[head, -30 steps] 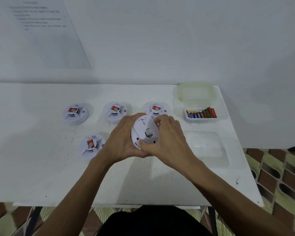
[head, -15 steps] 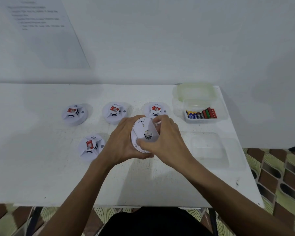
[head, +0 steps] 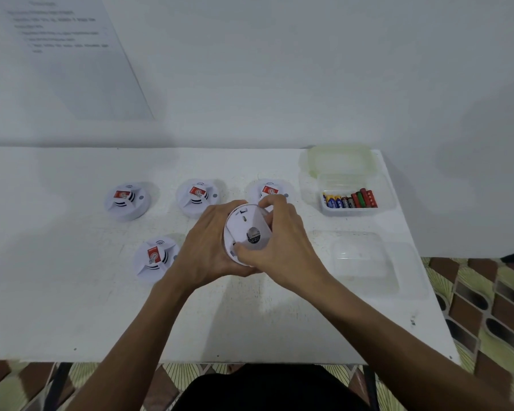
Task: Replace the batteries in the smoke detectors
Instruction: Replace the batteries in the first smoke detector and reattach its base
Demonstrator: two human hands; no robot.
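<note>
A white round smoke detector (head: pixel 247 229) is held just above the table's middle, its flat back with a round label turned toward me. My left hand (head: pixel 207 241) grips its left rim from behind. My right hand (head: pixel 276 241) curls over its right side, thumb on the lower rim and fingers on the top edge. Other white detectors with red stickers lie face up: one at the far left (head: pixel 127 199), one at the far middle (head: pixel 197 196), one partly hidden behind my right hand (head: pixel 268 189), and one nearer at the left (head: pixel 155 257).
A clear tub (head: pixel 357 210) with several batteries (head: pixel 350 200) stands at the back right, a pale green lid (head: pixel 340 158) behind it. A clear lid (head: pixel 365 264) lies right of my hands. The white table (head: pixel 57 307) ends near my body and at the right.
The held detector has turned slightly in my hands, and my right thumb has slid lower along its rim. The other detectors have not moved.
</note>
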